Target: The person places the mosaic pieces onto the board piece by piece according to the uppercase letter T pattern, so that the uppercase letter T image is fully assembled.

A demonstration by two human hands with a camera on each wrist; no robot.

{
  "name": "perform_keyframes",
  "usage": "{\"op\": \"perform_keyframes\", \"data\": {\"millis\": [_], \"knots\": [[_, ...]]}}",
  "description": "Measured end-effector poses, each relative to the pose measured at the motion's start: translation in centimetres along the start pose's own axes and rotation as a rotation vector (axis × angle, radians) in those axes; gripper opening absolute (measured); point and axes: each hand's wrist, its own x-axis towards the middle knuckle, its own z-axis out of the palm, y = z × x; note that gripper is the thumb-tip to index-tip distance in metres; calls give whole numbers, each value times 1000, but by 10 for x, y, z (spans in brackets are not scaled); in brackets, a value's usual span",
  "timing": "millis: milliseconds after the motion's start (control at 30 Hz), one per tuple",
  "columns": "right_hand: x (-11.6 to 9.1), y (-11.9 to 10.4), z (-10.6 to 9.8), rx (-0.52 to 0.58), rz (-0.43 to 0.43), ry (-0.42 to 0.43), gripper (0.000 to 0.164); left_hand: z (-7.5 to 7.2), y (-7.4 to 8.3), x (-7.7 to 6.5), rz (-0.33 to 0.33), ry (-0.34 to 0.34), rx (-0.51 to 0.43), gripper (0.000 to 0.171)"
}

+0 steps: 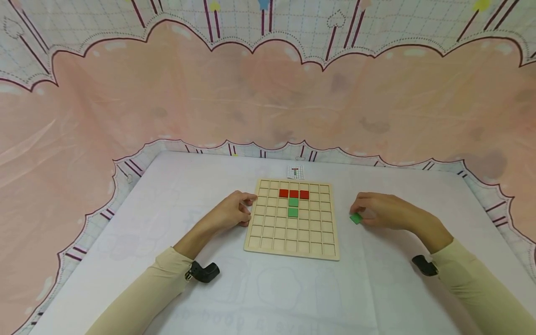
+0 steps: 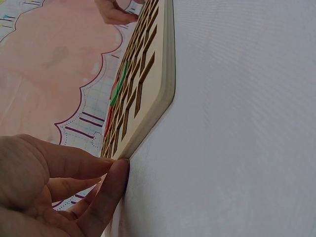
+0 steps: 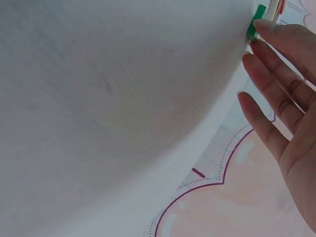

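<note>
A pale wooden grid board (image 1: pixel 293 249) lies on the table, and my left hand (image 1: pixel 231 210) pinches its left edge between thumb and fingers. Three red tiles form a row near the board's far side, with a red tile (image 1: pixel 294 193) in the middle. Below that one, two green tiles run in a column, the lower green tile (image 1: pixel 293 212) nearer me. To the right of the board, apart from it, my right hand (image 1: pixel 383 211) holds a loose green tile (image 3: pixel 256 22) between thumb and index finger, close over the tabletop; its other fingers are extended.
Behind the board lies a small printed card (image 1: pixel 295 172) with a red and green grid pattern. A white cloth (image 1: pixel 276 288) covers the table. A pink patterned curtain (image 1: pixel 268 102) hangs at the back. Black devices, such as the left one (image 1: pixel 204 271), sit at both wrists.
</note>
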Motion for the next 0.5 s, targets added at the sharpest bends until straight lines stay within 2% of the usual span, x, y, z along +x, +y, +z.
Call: {"op": "perform_keyframes", "data": {"millis": [200,500], "knots": [[0,-1,0,4,-14,6,24,0,-1,1,15,-5,14,63],[1,-2,2,-22,-19,23,25,0,-1,0,3,0,1,62]]}}
